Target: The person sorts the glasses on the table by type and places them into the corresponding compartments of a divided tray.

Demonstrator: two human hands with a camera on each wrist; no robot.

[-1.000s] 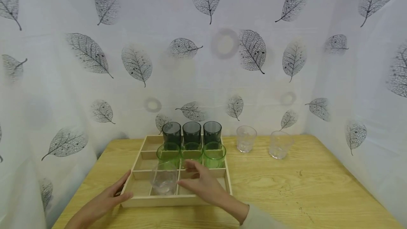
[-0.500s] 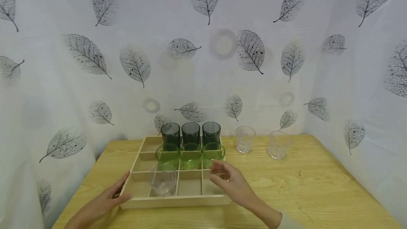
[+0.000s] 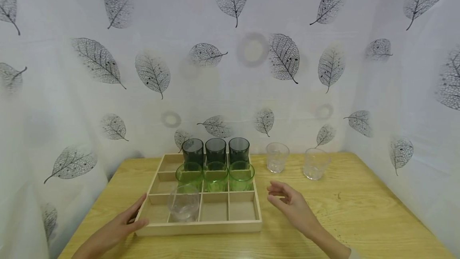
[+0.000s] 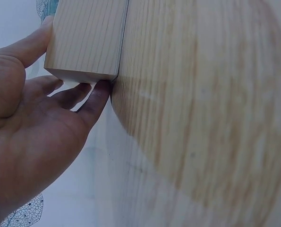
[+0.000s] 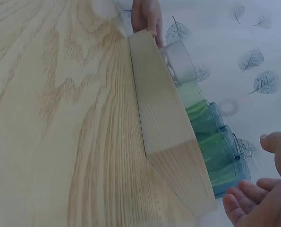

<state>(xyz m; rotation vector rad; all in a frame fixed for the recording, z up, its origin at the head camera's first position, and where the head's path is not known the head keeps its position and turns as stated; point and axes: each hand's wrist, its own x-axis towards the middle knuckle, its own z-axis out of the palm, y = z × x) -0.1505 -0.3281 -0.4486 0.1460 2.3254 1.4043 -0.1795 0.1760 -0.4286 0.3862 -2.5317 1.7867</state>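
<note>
A pale wooden divided tray (image 3: 199,228) lies on the table. My left hand (image 3: 120,227) holds its front left corner, thumb at the front edge and fingers along the side wall; the left wrist view shows the fingertips low against the wood. In the tray's front row, second compartment from the left, stands a clear glass (image 3: 184,205). Behind it are three green glasses (image 3: 241,179), and three dark grey glasses (image 3: 216,148) form the back row. My right hand (image 3: 294,211) hovers over the table right of the tray, fingers loosely bent, nothing in them.
Two more clear glasses, a nearer-to-tray one (image 3: 277,157) and one farther right (image 3: 315,165), stand on the wooden table (image 3: 345,207) beyond my right hand. A white curtain (image 3: 230,95) with leaf prints surrounds the table at the back and sides.
My right hand has moved right, from beside the clear glass, across the tray's front row, to over the table. The left hand and the glasses have stayed in place.
</note>
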